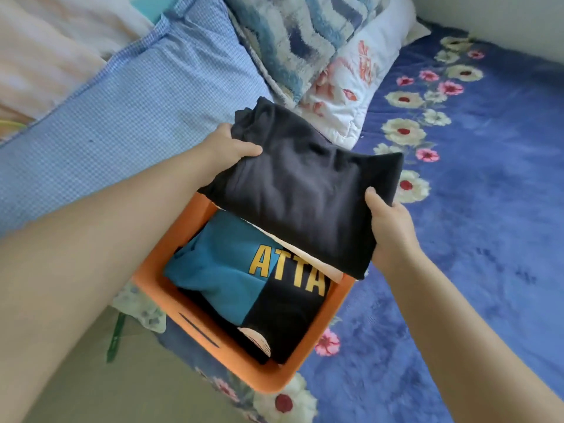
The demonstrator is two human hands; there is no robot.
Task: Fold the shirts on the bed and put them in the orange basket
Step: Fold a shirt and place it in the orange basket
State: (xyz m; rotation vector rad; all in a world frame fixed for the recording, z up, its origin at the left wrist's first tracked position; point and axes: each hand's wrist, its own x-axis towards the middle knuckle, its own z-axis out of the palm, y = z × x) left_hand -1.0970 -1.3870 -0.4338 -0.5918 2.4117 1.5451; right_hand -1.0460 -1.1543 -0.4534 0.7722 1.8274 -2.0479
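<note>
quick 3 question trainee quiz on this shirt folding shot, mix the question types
1. True or false: both hands grip the folded dark shirt.
2. What colour are the letters on the teal shirt in the basket? A) white B) yellow C) red
3. Fill in: the dark shirt is held over the basket's ___ end.

Key: 1 true: left hand and right hand each hold an edge. 2 B. 3 far.

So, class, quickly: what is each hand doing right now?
Left hand: holding the folded black shirt by its far corner.
Right hand: holding the same shirt's near edge, above the orange basket.
</note>
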